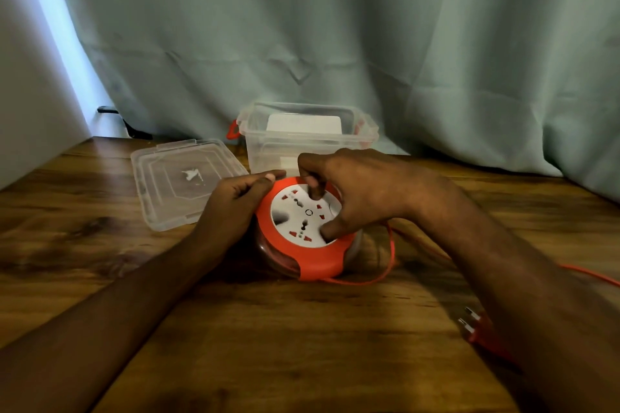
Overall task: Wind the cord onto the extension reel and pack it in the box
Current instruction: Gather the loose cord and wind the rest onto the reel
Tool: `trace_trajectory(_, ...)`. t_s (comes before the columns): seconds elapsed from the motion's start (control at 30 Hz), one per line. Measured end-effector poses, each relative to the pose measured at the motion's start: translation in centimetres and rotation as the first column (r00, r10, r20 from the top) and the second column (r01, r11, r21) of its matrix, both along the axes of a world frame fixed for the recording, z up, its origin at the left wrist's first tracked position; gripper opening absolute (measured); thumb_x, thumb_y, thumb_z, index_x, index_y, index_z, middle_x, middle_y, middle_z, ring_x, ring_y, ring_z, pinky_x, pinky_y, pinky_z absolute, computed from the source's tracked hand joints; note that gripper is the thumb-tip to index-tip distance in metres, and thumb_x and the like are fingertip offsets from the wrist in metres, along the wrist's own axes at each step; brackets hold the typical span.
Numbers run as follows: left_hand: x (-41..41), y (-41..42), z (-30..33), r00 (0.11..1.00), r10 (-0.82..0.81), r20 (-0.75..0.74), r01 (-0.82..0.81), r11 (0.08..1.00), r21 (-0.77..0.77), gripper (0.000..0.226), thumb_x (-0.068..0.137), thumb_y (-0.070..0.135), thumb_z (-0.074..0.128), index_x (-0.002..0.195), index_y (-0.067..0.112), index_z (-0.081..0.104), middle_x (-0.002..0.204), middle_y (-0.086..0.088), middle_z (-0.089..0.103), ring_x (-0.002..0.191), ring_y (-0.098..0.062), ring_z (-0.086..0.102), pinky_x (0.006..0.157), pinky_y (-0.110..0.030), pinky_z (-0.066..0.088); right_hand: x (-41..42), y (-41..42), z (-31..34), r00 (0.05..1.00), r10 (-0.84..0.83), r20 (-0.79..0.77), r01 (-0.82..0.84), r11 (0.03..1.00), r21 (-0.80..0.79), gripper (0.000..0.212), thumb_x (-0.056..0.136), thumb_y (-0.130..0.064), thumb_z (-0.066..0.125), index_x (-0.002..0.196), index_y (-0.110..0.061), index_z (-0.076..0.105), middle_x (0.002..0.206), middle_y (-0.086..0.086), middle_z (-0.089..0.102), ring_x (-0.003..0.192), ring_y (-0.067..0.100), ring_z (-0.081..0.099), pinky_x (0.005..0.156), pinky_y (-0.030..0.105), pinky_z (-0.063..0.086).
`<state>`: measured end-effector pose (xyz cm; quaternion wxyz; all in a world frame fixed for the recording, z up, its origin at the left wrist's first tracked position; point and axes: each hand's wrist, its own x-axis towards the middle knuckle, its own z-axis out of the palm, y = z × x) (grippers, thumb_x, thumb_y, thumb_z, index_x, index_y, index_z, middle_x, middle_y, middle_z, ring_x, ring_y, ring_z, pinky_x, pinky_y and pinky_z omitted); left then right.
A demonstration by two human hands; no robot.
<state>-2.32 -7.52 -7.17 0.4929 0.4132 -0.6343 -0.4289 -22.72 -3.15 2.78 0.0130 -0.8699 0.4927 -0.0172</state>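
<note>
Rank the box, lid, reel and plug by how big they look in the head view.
1. Box and lid: look alike, not ranked.
2. Reel: smaller, though nearer and partly covered by the hands.
3. Plug: smallest, partly hidden.

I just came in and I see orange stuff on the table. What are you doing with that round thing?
A person is winding up an extension cord. The left hand holds the rim of the round orange and white socket reel, while the right hand has its fingers on the white face. Some thin orange cord lies loose on the wooden table, and its orange plug too. The clear plastic box behind stands open, its clear lid lying beside it.
</note>
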Motion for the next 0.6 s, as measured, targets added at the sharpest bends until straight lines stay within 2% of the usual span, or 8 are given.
trace_trajectory(0.13,0.0,0.1,0.1,1.000,0.005,0.002,-0.005,1.000,-0.003,0.024,0.106,0.030,0.052,0.114,0.032,0.074,0.102,0.004,0.080,0.091,-0.015,0.078,0.082,-0.031,0.062,0.4,0.2,-0.4,0.996,0.007,-0.094,-0.020,0.990,-0.137,0.051,0.067,-0.064,0.081,0.092,-0.033,0.049,0.085,-0.014,0.059,0.081,0.009,0.055,0.064,0.032,0.044)
trace_trajectory(0.2,-0.1,0.1,0.1,1.000,0.010,-0.008,-0.010,1.000,-0.003,0.024,0.106,0.029,0.052,0.113,0.031,0.074,0.103,0.003,0.080,0.092,-0.016,0.077,0.083,-0.033,0.062,0.5,0.2,-0.4,0.995,0.013,-0.102,-0.030,0.985,-0.167,0.049,0.067,-0.067,0.079,0.084,-0.030,0.052,0.080,-0.013,0.057,0.078,0.010,0.055,0.063,0.033,0.047)
trace_trajectory(0.3,0.0,0.1,0.0,1.000,0.002,-0.015,-0.002,1.000,-0.001,0.024,0.106,0.029,0.052,0.113,0.031,0.074,0.109,0.001,0.079,0.096,-0.016,0.077,0.085,-0.034,0.062,0.6,0.2,-0.5,0.994,0.013,-0.110,-0.030,0.988,-0.153,0.050,0.069,-0.068,0.078,0.071,-0.026,0.051,0.078,-0.012,0.057,0.078,0.012,0.057,0.060,0.030,0.044)
trace_trajectory(0.43,0.0,0.1,0.2,1.000,0.003,-0.002,-0.003,1.000,-0.012,0.023,0.106,0.029,0.051,0.112,0.034,0.073,0.113,0.004,0.078,0.098,-0.013,0.076,0.085,-0.030,0.062,1.1,0.3,-0.4,0.990,0.000,-0.138,-0.022,0.987,-0.157,0.050,0.075,-0.070,0.074,0.064,-0.027,0.048,0.074,-0.012,0.054,0.075,0.012,0.057,0.058,0.026,0.037)
trace_trajectory(0.53,0.1,0.0,0.0,1.000,0.008,0.008,-0.008,1.000,-0.014,0.026,0.106,0.029,0.051,0.119,0.027,0.074,0.113,0.000,0.078,0.099,-0.015,0.076,0.087,-0.034,0.062,1.7,0.4,-0.8,0.988,-0.003,-0.153,-0.022,0.987,-0.162,0.051,0.083,-0.068,0.067,0.060,-0.027,0.048,0.066,-0.013,0.051,0.066,0.009,0.054,0.055,0.023,0.032)
trace_trajectory(0.6,0.1,0.0,0.0,1.000,0.007,0.011,-0.007,1.000,-0.008,0.028,0.106,0.030,0.051,0.122,0.023,0.073,0.111,-0.001,0.079,0.098,-0.017,0.077,0.087,-0.037,0.062,2.1,0.3,-1.1,0.991,-0.008,-0.136,-0.011,0.990,-0.138,0.048,0.088,-0.065,0.064,0.060,-0.030,0.046,0.068,-0.015,0.052,0.066,0.009,0.056,0.055,0.019,0.032)
